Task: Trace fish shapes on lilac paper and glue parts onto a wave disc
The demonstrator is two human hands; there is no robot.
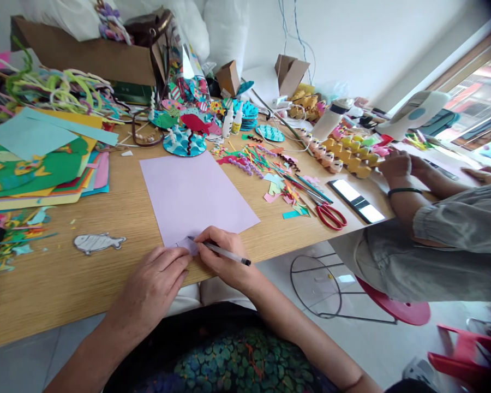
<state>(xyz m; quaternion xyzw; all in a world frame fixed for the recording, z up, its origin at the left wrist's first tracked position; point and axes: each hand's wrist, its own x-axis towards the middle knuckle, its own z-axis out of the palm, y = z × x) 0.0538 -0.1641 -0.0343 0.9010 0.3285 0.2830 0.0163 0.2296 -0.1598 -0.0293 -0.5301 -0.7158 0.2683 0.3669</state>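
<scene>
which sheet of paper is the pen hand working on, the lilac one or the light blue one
The lilac sheet in the middle of the table. The right hand holds the pen at its near edge; the light blue sheet lies far left on the coloured stack.

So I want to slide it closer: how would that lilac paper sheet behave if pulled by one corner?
The lilac paper sheet looks thin and lies flat, so it would probably flop if lifted. Bare on the smooth wooden table, it should slide easily. The left hand and the right hand with its pen press its near edge, so it may crease.

Legible text: none. Glue bottles (232,121), far beyond the hands, carry labels too small to read.
</scene>
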